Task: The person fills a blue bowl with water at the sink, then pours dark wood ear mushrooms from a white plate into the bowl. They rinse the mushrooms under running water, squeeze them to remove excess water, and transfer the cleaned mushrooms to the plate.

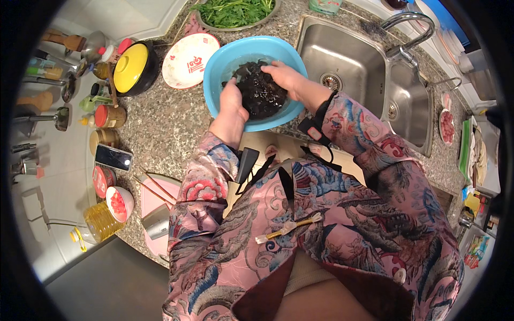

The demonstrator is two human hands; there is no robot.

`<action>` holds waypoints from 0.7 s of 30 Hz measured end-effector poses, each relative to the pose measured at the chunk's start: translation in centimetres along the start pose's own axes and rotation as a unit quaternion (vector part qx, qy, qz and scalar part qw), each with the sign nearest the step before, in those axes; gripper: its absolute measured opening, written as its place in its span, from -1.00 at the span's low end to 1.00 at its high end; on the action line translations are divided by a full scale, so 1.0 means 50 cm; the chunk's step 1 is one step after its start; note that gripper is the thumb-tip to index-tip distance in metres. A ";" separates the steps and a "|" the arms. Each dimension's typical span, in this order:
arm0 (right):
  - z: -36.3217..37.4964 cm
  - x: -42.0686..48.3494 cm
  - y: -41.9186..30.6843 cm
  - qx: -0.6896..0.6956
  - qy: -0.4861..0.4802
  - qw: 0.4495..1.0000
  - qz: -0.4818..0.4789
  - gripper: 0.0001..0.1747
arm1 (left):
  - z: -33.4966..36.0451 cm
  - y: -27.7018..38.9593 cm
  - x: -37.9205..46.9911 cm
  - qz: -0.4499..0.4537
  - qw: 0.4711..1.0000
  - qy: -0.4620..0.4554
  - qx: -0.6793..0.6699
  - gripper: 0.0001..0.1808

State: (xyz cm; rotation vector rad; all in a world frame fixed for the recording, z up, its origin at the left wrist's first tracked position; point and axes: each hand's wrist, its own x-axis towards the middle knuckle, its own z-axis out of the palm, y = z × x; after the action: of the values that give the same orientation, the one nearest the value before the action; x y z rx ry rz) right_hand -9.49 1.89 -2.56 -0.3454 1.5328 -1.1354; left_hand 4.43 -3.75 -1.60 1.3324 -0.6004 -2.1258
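Observation:
A blue plastic basin (211, 86) stands on the counter near its front edge, with water and a heap of dark wood ear fungus (263, 94) inside. My left hand (233, 100) reaches in over the near left side and grips the left edge of the heap. From the right, my right hand (283, 78) holds the upper right part of it, thumb on top. The fingertips of both hands are hidden under the fungus. To the left of the basin lies a white oval plate (180, 60) with red decoration.
A double steel sink (349, 52) with a curved faucet (413, 20) adjoins on the right. Leafy greens (237, 12) fill a bowl behind. Along the left wall stand a yellow-lidded pot (130, 64), jars, a phone (113, 157), an oil bottle (100, 220) and a cleaver (156, 222) on a pink board (150, 200).

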 end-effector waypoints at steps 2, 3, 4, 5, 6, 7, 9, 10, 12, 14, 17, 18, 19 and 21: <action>0.018 0.019 0.012 -0.054 0.029 0.998 0.006 -0.31 | -0.001 -0.014 0.018 -0.002 1.000 -0.014 0.012 -0.54; 0.027 0.025 0.017 -0.076 0.047 0.996 0.025 -0.35 | 0.000 -0.019 0.026 -0.010 1.000 -0.017 0.015 -0.53; 0.030 0.025 0.024 -0.007 0.015 1.000 0.023 -0.41 | 0.002 -0.025 0.028 -0.022 0.999 -0.035 0.010 -0.52; 0.034 0.026 0.026 0.039 -0.010 0.999 0.022 -0.45 | 0.009 -0.029 0.029 -0.036 0.998 -0.049 0.005 -0.52; 0.038 0.025 0.030 0.088 -0.011 0.996 0.033 -0.48 | 0.019 -0.031 0.028 -0.052 0.997 -0.054 0.002 -0.52; 0.040 0.024 0.032 0.140 -0.020 0.989 0.049 -0.52 | 0.029 -0.031 0.023 -0.064 0.996 -0.056 0.001 -0.51; 0.041 0.021 0.033 0.171 -0.007 0.984 0.056 -0.55 | 0.053 -0.043 -0.002 -0.009 0.998 -0.058 0.035 -0.49; 0.040 0.021 0.033 0.189 -0.005 0.979 0.072 -0.55 | 0.060 -0.045 -0.018 -0.006 0.995 -0.063 0.080 -0.31; 0.034 0.024 0.032 0.213 0.017 0.975 0.069 -0.56 | 0.074 -0.038 -0.040 -0.013 0.988 -0.082 0.133 -0.28; 0.021 0.027 0.030 0.283 -0.026 0.955 0.080 -0.59 | 0.086 -0.026 -0.050 0.009 0.980 -0.080 0.185 -0.27; 0.005 0.026 0.027 0.351 -0.053 0.930 0.092 -0.69 | 0.082 -0.009 -0.052 0.040 0.976 -0.103 0.186 -0.30; 0.002 0.023 0.025 0.362 -0.060 0.926 0.093 -0.72 | 0.079 -0.005 -0.050 0.065 0.980 -0.097 0.164 -0.41; 0.000 0.018 0.022 0.373 -0.067 0.921 0.094 -0.74 | 0.076 -0.004 -0.048 0.090 0.981 -0.067 0.160 -0.46; 0.002 0.006 0.015 0.414 -0.071 0.903 0.091 -0.74 | 0.071 -0.004 -0.044 0.148 0.978 -0.010 0.148 -0.55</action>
State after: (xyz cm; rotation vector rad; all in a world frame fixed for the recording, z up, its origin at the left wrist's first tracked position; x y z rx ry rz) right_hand -9.24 2.00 -3.31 0.2865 0.8189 -1.4565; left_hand 1.95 -1.89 1.16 1.2813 -1.0876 -1.8593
